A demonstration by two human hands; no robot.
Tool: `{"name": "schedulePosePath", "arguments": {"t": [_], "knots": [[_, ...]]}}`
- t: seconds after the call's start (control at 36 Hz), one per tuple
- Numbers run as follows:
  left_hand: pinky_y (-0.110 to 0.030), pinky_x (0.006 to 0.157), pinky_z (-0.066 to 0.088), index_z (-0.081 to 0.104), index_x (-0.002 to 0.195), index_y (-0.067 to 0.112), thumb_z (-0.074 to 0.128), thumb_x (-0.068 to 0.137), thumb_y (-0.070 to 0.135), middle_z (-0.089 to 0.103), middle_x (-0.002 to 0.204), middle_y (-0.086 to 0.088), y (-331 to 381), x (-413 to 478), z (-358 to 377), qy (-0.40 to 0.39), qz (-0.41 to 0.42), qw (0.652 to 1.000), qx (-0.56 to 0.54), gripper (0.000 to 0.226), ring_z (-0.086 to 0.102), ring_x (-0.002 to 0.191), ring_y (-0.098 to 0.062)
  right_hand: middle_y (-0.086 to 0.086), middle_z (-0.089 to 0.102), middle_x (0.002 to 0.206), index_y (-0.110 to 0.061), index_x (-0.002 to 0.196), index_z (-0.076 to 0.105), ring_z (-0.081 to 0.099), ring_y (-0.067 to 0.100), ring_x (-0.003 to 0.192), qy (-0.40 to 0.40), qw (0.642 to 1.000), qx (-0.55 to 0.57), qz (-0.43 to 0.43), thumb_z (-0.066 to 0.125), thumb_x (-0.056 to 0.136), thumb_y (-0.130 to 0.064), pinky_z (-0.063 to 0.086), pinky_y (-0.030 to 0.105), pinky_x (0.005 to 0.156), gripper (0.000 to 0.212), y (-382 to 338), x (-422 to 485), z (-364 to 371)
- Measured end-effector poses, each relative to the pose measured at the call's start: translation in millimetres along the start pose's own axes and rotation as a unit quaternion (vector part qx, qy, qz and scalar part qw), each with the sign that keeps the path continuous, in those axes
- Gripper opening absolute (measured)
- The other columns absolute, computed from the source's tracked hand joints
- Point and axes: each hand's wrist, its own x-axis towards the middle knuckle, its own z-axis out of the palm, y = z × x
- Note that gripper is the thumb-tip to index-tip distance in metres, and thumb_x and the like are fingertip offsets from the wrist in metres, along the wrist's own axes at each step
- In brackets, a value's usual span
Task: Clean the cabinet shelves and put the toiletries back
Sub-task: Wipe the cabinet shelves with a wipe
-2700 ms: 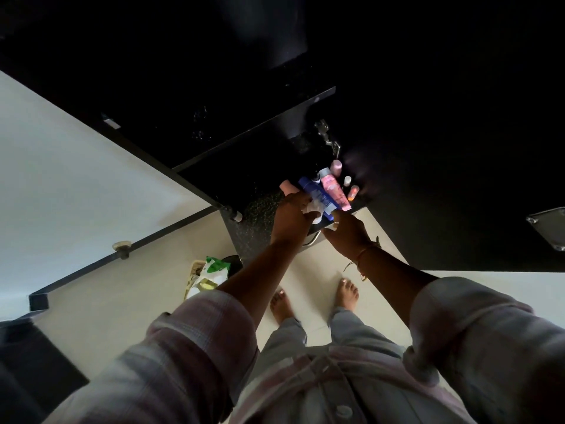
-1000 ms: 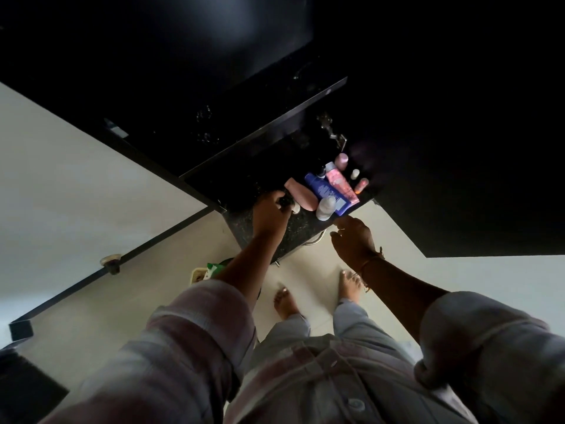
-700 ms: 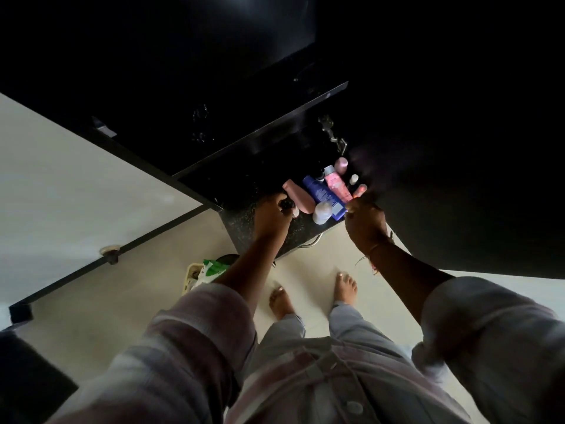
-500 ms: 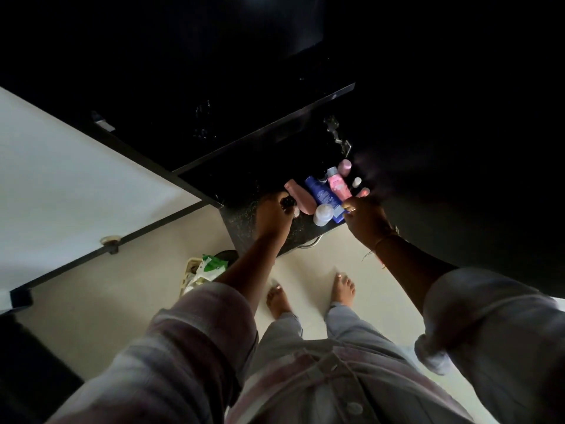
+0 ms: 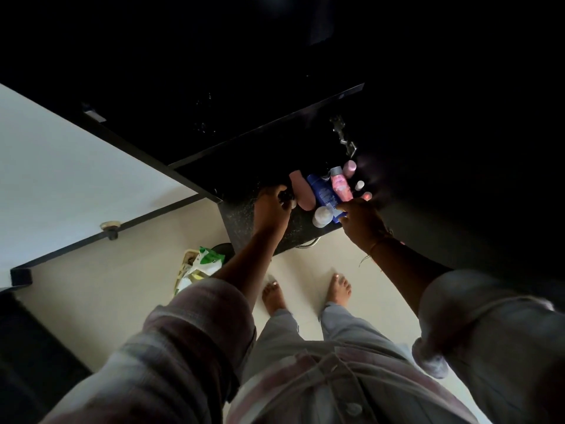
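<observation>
With a dark item [image 5: 286, 197] clasped in the left grip [image 5: 270, 208] at 9 o'clock of the toiletries [image 5: 339, 185] on the surface [image 5: 241, 217], and the right grip [image 5: 362, 220] at 4 o'clock against the blue bottle [image 5: 319, 191], its hold impossible to tell, that bottle is best lifted straight so the white bottle [image 5: 322, 216] is not knocked.

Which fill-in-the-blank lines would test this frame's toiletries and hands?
The bottle lying between the pale pink tube and the pink bottle is ___.
The wrist thread sits on the ___ hand.
The person's feet are ___.
The small dark item is gripped by the ___ hand.
Missing: blue; right; bare; left.
</observation>
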Motion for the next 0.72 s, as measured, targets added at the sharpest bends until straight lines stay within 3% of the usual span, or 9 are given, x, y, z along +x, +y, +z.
{"name": "schedulePosePath", "arguments": {"t": [0.08, 0.22, 0.56, 0.72], "knots": [[-0.019, 0.076, 0.051, 0.060, 0.123, 0.014, 0.067, 0.088, 0.019, 0.061, 0.123, -0.008, 3, 2, 0, 0.002, -0.001, 1.000, -0.001, 0.036, 0.064, 0.097, -0.012, 0.017, 0.061, 0.121, -0.004, 0.117, 0.068, 0.059, 0.031, 0.109, -0.001, 1.000, -0.003, -0.011, 0.063, 0.086, -0.001, 0.038, 0.020, 0.089, 0.032, 1, 0, 3], [-0.027, 0.083, 0.056, 0.060, 0.124, 0.015, 0.067, 0.088, 0.018, 0.060, 0.125, -0.009, 3, 5, 1, 0.003, -0.003, 1.000, -0.012, 0.037, 0.065, 0.102, -0.014, 0.018, 0.060, 0.123, -0.001, 0.118, 0.067, 0.060, 0.030, 0.108, 0.002, 1.000, -0.003, -0.012, 0.061, 0.087, 0.002, 0.032, 0.012, 0.084, 0.032, 4, 1, 6], [-0.031, 0.087, 0.056, 0.059, 0.126, 0.016, 0.064, 0.090, 0.018, 0.059, 0.129, -0.007, 5, 11, 1, -0.010, 0.013, 1.000, -0.001, 0.037, 0.063, 0.110, -0.015, 0.014, 0.058, 0.129, -0.005, 0.123, 0.063, 0.057, 0.027, 0.116, -0.007, 1.000, 0.003, -0.008, 0.059, 0.090, -0.001, 0.032, 0.014, 0.089, 0.033, 7, 2, 7], [-0.023, 0.082, 0.053, 0.059, 0.126, 0.013, 0.064, 0.091, 0.019, 0.061, 0.125, -0.009, 6, 8, -3, -0.006, 0.019, 1.000, 0.014, 0.036, 0.063, 0.105, -0.016, 0.013, 0.056, 0.132, -0.005, 0.124, 0.061, 0.054, 0.029, 0.120, -0.011, 1.000, 0.010, 0.002, 0.058, 0.092, -0.005, 0.037, 0.017, 0.093, 0.032, 7, 2, 7]]}}
